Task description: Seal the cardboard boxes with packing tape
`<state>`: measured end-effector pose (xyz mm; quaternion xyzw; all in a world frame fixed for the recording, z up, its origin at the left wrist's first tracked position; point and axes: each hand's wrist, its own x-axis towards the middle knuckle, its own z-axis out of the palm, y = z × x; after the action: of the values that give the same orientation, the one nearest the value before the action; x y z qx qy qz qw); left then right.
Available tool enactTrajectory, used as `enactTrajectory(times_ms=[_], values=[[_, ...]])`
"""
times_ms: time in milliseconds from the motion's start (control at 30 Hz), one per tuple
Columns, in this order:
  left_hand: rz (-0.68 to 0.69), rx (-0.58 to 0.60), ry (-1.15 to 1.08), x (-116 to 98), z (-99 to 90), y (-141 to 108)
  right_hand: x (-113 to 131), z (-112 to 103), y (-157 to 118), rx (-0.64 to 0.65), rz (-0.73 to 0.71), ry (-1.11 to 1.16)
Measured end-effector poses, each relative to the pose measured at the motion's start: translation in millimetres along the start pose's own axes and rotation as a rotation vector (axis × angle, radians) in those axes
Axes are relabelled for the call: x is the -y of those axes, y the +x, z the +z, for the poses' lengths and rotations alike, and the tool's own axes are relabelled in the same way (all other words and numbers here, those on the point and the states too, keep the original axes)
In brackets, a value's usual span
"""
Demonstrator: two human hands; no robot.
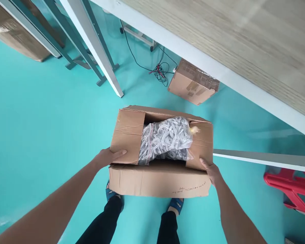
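Note:
I hold a brown cardboard box point(157, 179) in front of me, above my feet. My left hand point(108, 157) grips its left side at the near corner, thumb on the left flap. My right hand point(211, 171) grips the right near corner under the right flap. The top flaps are partly apart. Between them shows a clear plastic zip bag point(167, 139) full of white coiled cables.
A teal floor lies all around. A wood-topped table with a white edge point(218, 69) runs across the upper right, its white leg point(96, 51) at upper middle. A smaller taped cardboard box point(193, 83) sits under it beside tangled wires point(159, 71). A red plastic stool point(291, 184) stands at right.

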<state>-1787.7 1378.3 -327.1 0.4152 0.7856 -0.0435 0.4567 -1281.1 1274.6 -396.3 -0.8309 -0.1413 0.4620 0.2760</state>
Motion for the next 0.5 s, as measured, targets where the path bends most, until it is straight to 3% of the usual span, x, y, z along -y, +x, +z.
enactTrajectory(times_ms=[67,200,267,300,333,400,433,500], values=[[0.023,0.136,-0.035,1.4,-3.7,1.5,-17.4,7.4,-18.0,0.011,0.015,-0.075],[0.071,0.120,0.003,13.8,-13.3,-2.9,-68.8,-0.1,-83.7,0.100,0.061,-0.170],[0.089,0.136,0.085,22.6,-15.2,-6.2,-77.2,-10.9,-112.2,0.124,0.099,-0.237],[0.095,0.156,0.114,27.2,-15.3,-8.2,-71.9,-14.3,-121.3,0.055,0.069,-0.313],[0.096,0.174,0.123,31.3,-15.0,-10.3,-60.2,-14.3,-126.2,-0.057,-0.022,-0.405],[0.080,0.218,0.088,37.1,-13.7,-14.1,-22.7,0.4,-124.1,-0.306,-0.409,-0.610],[0.052,0.242,0.065,38.0,-13.1,-15.2,-1.5,15.8,-118.8,-0.319,-0.679,-0.661],[-0.011,0.252,0.037,35.2,-13.1,-14.2,32.6,57.6,-105.8,-0.081,-1.135,-0.784]])
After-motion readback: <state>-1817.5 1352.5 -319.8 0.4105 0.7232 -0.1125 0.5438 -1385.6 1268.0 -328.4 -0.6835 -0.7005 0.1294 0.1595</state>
